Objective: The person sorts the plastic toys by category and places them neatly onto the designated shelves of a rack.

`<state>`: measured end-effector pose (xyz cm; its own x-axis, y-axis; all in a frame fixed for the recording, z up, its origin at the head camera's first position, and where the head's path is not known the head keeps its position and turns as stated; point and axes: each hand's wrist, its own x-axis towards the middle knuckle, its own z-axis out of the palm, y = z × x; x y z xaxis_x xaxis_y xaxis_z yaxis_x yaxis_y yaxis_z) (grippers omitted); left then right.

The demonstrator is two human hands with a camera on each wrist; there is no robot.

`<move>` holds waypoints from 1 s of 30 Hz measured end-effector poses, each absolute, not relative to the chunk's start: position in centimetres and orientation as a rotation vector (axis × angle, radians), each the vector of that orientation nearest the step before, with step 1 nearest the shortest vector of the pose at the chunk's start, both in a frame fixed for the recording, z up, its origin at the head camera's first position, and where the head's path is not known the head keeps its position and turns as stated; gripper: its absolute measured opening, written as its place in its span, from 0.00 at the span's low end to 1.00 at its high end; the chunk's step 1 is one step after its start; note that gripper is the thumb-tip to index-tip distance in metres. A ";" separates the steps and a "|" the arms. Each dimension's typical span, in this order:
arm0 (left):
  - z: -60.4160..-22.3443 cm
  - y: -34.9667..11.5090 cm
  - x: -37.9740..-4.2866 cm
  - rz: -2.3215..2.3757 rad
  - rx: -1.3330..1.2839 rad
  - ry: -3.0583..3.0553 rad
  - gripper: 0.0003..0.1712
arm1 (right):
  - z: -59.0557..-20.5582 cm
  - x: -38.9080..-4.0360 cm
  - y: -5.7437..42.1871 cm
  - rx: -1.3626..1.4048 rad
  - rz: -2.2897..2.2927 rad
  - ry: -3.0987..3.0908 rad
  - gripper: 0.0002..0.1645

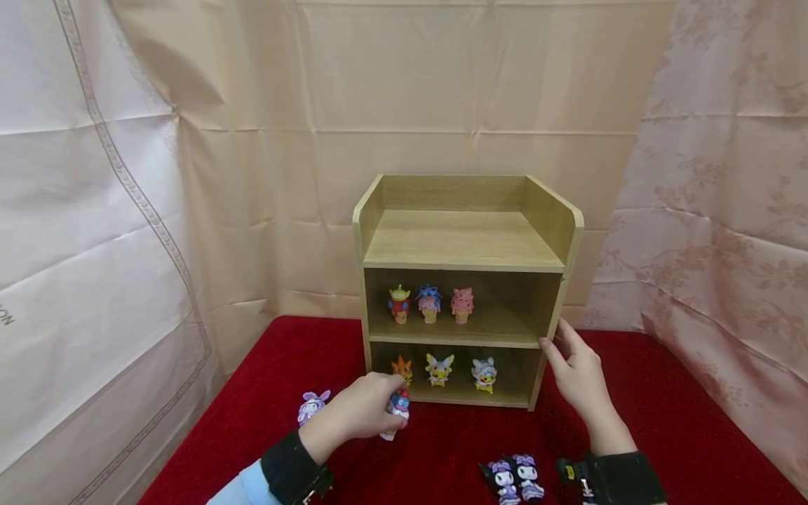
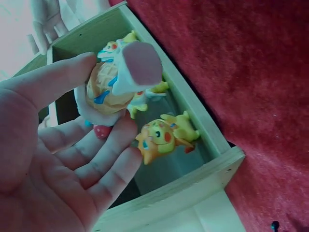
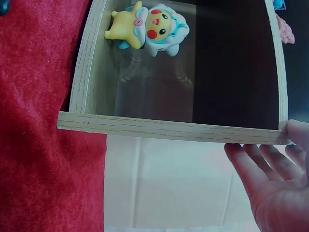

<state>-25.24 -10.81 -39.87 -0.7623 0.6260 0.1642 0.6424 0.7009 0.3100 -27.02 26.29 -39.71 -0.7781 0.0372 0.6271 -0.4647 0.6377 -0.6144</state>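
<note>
My left hand (image 1: 361,407) pinches a small cone-shaped figurine (image 1: 399,404) in front of the shelf's lower left. In the left wrist view this figurine (image 2: 107,82) has a waffle-textured body with blue drips, its flat base facing the camera. My right hand (image 1: 579,372) holds the right side panel of the wooden shelf (image 1: 463,238). In the right wrist view its thumb and fingers lie on both sides of that panel (image 3: 183,129). On the bottom shelf stand an orange figurine (image 1: 402,368), partly behind my left hand, a grey-eared yellow one (image 1: 439,369) and a white-hooded one (image 1: 484,374).
The middle shelf holds a green-headed figurine (image 1: 399,304), a blue one (image 1: 429,303) and a pink one (image 1: 462,305). On the red cloth (image 1: 435,442) lie a purple figurine (image 1: 312,407) at left and two purple-and-black ones (image 1: 505,480) at the front right. Curtains hang behind.
</note>
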 end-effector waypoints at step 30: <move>-36.4 -9.2 -23.5 -0.625 -1.064 -2.504 0.28 | -39.8 -27.1 26.4 0.331 1.072 -2.238 0.31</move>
<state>-23.53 -9.20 -36.39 -0.6575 0.5866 0.4729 0.7400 0.6210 0.2585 -27.07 26.36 -39.82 -0.7717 0.0423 0.6346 -0.4681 0.6378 -0.6117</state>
